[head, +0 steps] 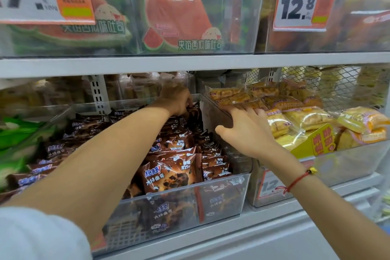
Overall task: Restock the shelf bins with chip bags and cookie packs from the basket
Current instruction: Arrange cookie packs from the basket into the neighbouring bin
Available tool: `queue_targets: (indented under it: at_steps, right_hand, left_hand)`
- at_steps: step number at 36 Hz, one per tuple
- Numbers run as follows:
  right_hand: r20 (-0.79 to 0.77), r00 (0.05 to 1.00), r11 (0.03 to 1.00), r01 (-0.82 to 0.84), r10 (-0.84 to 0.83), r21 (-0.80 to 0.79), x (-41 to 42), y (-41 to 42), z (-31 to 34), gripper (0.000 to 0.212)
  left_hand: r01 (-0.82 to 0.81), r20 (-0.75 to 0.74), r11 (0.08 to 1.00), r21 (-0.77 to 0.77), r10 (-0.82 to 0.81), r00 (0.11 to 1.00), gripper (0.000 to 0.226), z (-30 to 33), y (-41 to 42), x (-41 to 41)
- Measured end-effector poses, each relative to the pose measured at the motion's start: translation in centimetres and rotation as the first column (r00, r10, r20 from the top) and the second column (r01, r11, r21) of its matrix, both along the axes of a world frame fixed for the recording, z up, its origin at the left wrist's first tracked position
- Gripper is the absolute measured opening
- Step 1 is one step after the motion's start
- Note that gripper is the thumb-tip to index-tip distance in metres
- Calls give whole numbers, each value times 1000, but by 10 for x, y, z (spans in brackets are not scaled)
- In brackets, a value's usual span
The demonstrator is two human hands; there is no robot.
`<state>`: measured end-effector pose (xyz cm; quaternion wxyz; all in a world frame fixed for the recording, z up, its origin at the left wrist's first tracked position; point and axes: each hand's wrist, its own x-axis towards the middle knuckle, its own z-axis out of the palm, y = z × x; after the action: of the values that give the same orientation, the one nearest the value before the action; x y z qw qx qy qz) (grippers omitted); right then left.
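Cookie packs point(168, 173): pressed at bin point(242, 177) rear by left hand point(176, 101), fingers curled on one.
Right hand point(247, 131): fingers spread, steadying divider.
Tip: packs to be seated upright, labels fwd.

My left arm stretches forward and up, bare below a pale sleeve point(31, 234), wrist bent down, my left hand point(175, 99) curled with fingertips tucked downward out of sight. My right hand point(247, 131) lies palm down, fingers straight and spread, thumb held apart. A red cord point(295, 181) circles my right wrist.
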<state>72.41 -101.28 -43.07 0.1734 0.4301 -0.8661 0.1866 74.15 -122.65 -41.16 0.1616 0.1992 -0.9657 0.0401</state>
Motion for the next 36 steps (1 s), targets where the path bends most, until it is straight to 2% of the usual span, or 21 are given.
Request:
queue_targets:
  at_steps: [6,10,12,16,19,22,24,27,30,36]
  right_hand:
    - [-11,1000,991,18,-17,130,-2,1,6,53]
    - [25,1000,969,-3,-3,246,-1,7,16,61]
    - [4,1000,969,-1,1,247,2,13,20,58]
    - [-8,997,996,-83,83,34,26,39,18,49]
    - [-33,980,970,-198,196,-143,58,65,8,37]
    - [65,955,924,-260,289,-281,91,91,-13,26]
    - [165,935,922,-258,314,-288,110,104,-34,23]
    - [330,891,943,-248,313,-224,134,122,-73,25]
    - [454,850,961,-269,267,-63,154,135,-115,23]
    - [584,798,925,-322,149,204,183,143,-190,33]
  left_hand:
    - [21,-116,987,162,-2,993,33,10,32,28]
    - [32,-92,953,302,-4,996,38,14,61,65]
    - [41,-134,952,303,0,991,36,17,76,87]
    - [78,-288,948,309,15,957,28,20,115,139]
    - [115,-363,924,366,28,931,24,13,145,176]
    - [126,-406,908,400,53,912,22,-3,169,209]
    - [137,-407,880,454,68,911,21,-19,182,229]
    - [108,-329,840,532,87,941,20,-54,194,255]
    - [-7,-174,824,567,129,976,21,-101,200,276]
    - [-183,189,758,626,80,979,25,-191,205,312]
